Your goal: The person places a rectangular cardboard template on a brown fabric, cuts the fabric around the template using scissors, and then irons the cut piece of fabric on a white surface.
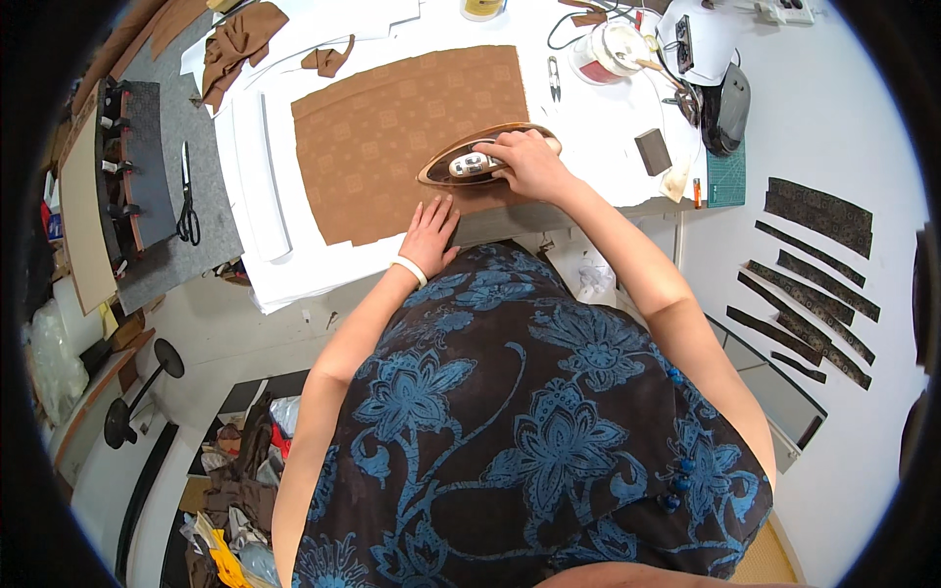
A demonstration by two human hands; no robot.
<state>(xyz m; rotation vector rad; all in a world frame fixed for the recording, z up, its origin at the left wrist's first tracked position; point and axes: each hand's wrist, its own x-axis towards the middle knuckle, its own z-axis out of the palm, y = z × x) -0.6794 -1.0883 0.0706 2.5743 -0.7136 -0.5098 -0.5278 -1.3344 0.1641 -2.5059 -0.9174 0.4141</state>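
Note:
A brown patterned cloth (pixel 377 127) lies spread on the white-covered table. My right hand (pixel 532 165) is wrapped round the handle of an iron (pixel 441 169), which rests on the cloth near its right front part, its tip toward the left. My left hand (pixel 429 235) lies with fingers stretched out on the cloth's near edge, just in front of the iron's tip. The iron hides the cloth beneath it.
Scissors (pixel 187 201) lie on a grey mat at the left. Thread snips (pixel 554 78), a white tub (pixel 610 51) and a dark block (pixel 653 152) stand or lie at the right. Brown scraps (pixel 240 44) sit at the far left. Dark fabric strips (pixel 818 211) hang on the right wall.

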